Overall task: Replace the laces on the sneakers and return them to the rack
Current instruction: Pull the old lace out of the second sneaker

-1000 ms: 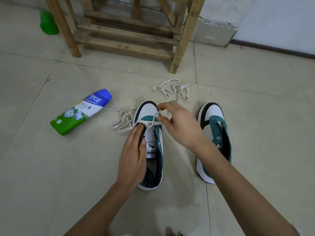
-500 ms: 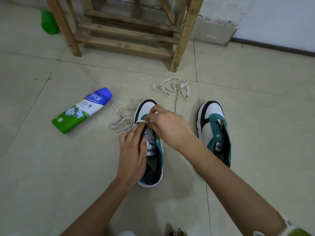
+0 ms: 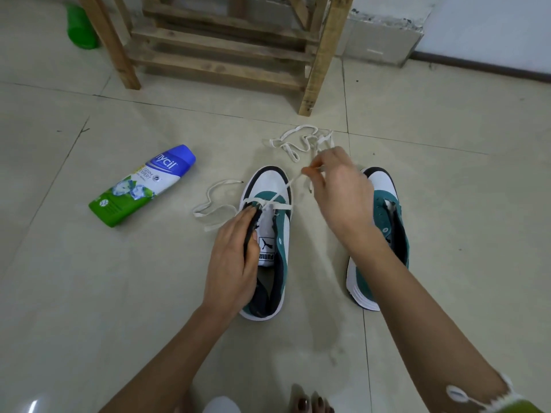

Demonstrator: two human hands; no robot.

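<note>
A green-and-blue bottle (image 3: 143, 186) lies on the tiled floor (image 3: 59, 293).

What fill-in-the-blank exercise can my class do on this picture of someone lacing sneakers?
The left hand grips one teal-and-white sneaker; the right hand pinches its flat white ____.
The green plastic bottle with a blue cap lies on its ____.
Further back stands a slatted rack made of ____.
Missing words: lace; side; wood.

One wide-angle view from the person's head looks forward and down, close over the tiled floor (image 3: 89, 293), the wooden rack (image 3: 323, 55) farthest.
</note>
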